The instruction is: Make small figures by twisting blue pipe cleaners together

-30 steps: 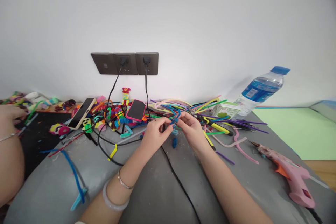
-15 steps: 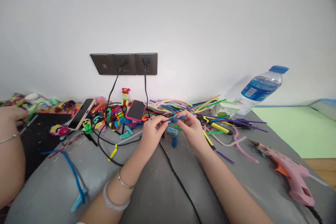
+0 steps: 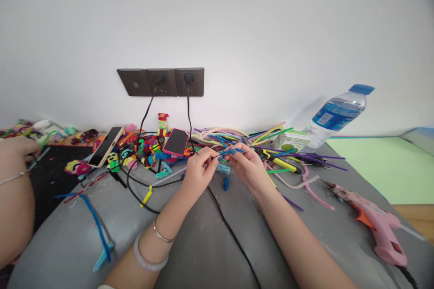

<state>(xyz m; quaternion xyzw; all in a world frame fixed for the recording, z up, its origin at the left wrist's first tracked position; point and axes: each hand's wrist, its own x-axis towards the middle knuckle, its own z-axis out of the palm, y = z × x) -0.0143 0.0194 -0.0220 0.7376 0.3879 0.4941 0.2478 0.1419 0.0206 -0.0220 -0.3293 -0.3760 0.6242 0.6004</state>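
A blue pipe cleaner (image 3: 233, 151) is pinched between my two hands above the middle of the grey table. My left hand (image 3: 200, 168) grips its left end with thumb and forefinger. My right hand (image 3: 248, 165) has the bunched right part between thumb and fingers. Just below my fingers lie a light blue fuzzy piece (image 3: 223, 169) and a small dark blue coil (image 3: 226, 184). Behind my hands, loose pipe cleaners (image 3: 220, 133) of many colours lie in a heap.
A pink glue gun (image 3: 376, 226) lies at right, near a tilted water bottle (image 3: 339, 113) and a green-white box (image 3: 292, 141). Yellow-handled pliers (image 3: 281, 161), two phones (image 3: 175, 142) and black cables (image 3: 233, 235) are about. Another person's arm (image 3: 15, 189) reaches in at left.
My right hand has turned slightly, so more of the bunched blue pipe cleaner shows at its fingertips. My left hand has barely moved. The other person's hand at left has shifted slightly.
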